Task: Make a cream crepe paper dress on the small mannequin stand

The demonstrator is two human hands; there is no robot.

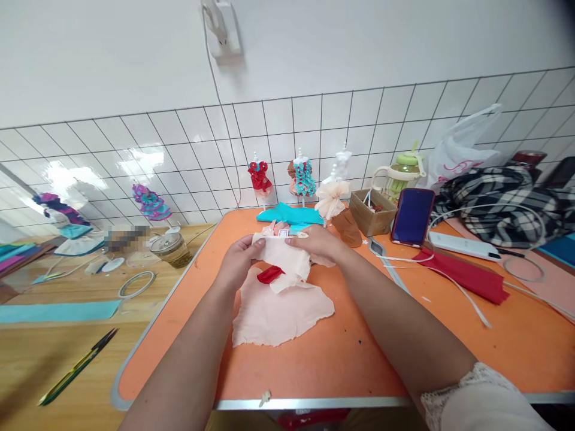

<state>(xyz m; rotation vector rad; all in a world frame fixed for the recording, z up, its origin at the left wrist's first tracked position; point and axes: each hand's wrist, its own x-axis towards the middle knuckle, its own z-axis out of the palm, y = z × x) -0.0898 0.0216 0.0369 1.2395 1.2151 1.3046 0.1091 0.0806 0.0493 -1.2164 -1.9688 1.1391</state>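
A cream strip of thin fabric (282, 252) is stretched between my hands above the orange table. My left hand (242, 256) pinches its left end between thumb and fingers. At its right end, my right hand (317, 240) grips the upper edge with the thumb on top. Below lies a larger pale pink piece of fabric (283, 314) with ragged edges, flat on the table. A small red scrap (270, 275) rests by the strip's lower edge. Just beyond my hands are a small white label (284, 233) and turquoise fabric (287, 214).
Small dress forms in red (257, 176), turquoise (303, 178) and cream ruffles (332, 197) stand along the tiled wall. Rightward are a cardboard box (372, 212), a propped phone (412, 216), red fabric (467, 275) and cables. Thread snips (78, 366) and a glass jar (171, 248) are left.
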